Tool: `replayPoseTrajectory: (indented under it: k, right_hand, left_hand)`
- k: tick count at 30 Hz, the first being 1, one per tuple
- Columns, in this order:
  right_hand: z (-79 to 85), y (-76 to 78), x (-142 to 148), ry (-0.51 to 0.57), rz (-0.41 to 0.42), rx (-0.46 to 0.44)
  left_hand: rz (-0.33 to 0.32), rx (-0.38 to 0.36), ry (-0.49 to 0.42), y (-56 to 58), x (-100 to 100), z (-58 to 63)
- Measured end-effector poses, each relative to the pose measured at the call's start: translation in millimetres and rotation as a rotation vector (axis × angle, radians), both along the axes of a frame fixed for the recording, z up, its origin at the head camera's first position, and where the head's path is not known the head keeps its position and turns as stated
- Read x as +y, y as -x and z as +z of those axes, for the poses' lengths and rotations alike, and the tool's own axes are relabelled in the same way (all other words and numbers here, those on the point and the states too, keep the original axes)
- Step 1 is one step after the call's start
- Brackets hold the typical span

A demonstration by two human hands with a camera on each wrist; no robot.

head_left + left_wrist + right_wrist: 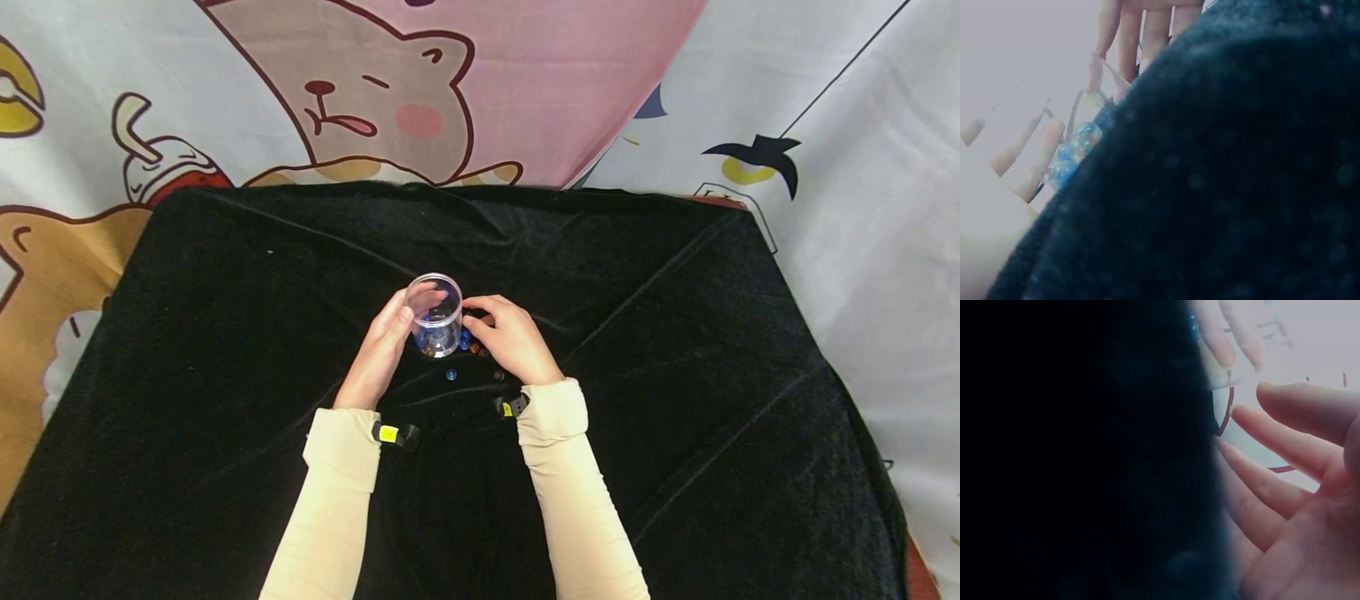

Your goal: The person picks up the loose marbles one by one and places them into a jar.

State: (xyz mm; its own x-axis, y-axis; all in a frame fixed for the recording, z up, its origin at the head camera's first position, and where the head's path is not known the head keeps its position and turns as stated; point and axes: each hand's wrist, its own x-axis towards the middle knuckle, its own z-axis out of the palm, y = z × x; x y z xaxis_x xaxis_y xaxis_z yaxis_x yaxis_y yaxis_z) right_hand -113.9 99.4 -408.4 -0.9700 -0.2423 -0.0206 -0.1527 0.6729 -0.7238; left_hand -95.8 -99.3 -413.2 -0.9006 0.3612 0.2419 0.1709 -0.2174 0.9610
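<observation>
My left hand [381, 346] grips a clear plastic jar [437, 340], fingers behind it and thumb at its near left side. The jar stands upright with its mouth uncovered, and glass marbles [1075, 156], blue and orange, show low in it in the left wrist view. At the jar's right side is my right hand [513, 337], thumb and fingertips close to the wall just below the rim. Its fingers [1285, 440] look loosely bent and apart in the right wrist view, with nothing visible between them. Several blue marbles [465, 342] and an amber marble [475, 347] lie beneath that hand.
A blue marble [451, 375] lies in front of the jar, and a dark brown marble [499, 376] near my right wrist. Black velvety cloth [675, 400] covers the table, with creases across it. Behind the table hangs a printed cartoon curtain [562, 83].
</observation>
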Motion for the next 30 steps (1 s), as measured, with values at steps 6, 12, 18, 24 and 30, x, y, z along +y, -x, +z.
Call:
replayPoseTrajectory:
  k: [6,12,18,24,30]
  right_hand:
    - [0.7,-1.3,-2.3,-0.008,0.005,0.01]
    - [2.3,-1.3,-3.4,-0.005,0.021,0.025]
    - [0.8,-1.0,-3.5,-0.014,0.031,0.026]
    - [-1.4,-0.9,-3.7,-0.031,0.038,0.006]
    - [-0.4,-1.6,-3.9,-0.057,0.053,-0.001]
  left_hand:
    - [-0.004,0.009,-0.011,0.0,-0.1,-0.9]
    - [-0.004,0.004,-0.011,0.4,-0.3,-1.0]
    - [-0.009,0.005,-0.02,0.8,-0.5,-1.0]
    - [-0.003,0.007,-0.021,1.8,-0.2,-3.0]
    - [-0.002,0.011,-0.021,1.3,-0.1,-2.4]
